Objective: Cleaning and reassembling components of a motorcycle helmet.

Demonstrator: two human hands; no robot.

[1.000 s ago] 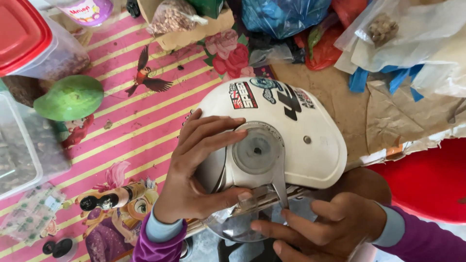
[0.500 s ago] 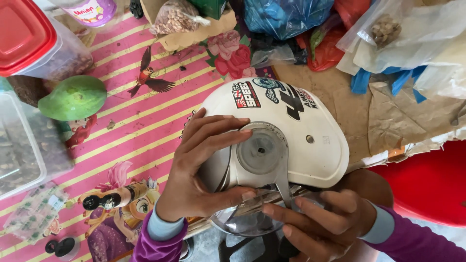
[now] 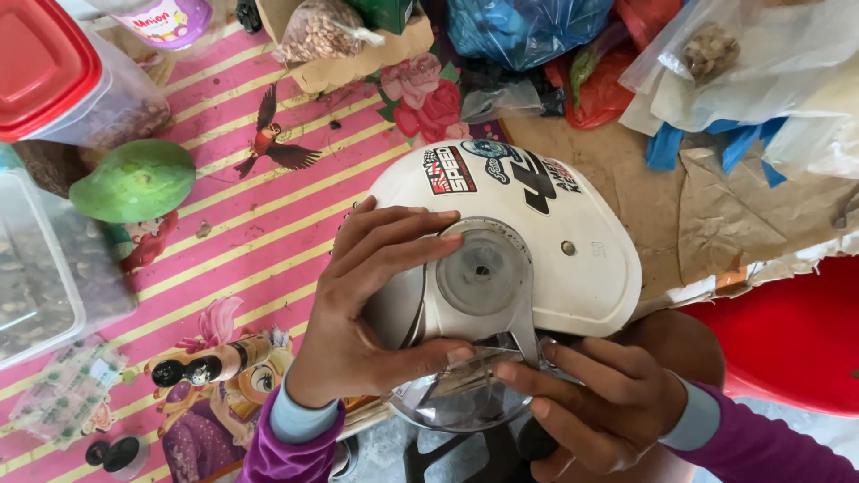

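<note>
A white motorcycle helmet [image 3: 573, 241] with stickers lies on its side at the table's near edge. My left hand [image 3: 362, 304] is spread over its side, fingers on the round grey visor pivot cover [image 3: 483, 268] and thumb along the lower edge. My right hand [image 3: 595, 402] grips the clear smoky visor [image 3: 452, 398] below the pivot, fingertips pinching its edge near the hinge arm.
A pink striped tablecloth [image 3: 242, 224] covers the table. A green mango [image 3: 134, 179], a red-lidded container [image 3: 54, 72], a clear plastic box [image 3: 36, 286] and a small dark bottle [image 3: 210, 365] sit at left. Plastic bags [image 3: 528, 31] crowd the back. A red chair [image 3: 796, 340] stands at right.
My right hand has slid right and down along the visor edge. The helmet has shifted slightly right. My left hand stays on the pivot cover.
</note>
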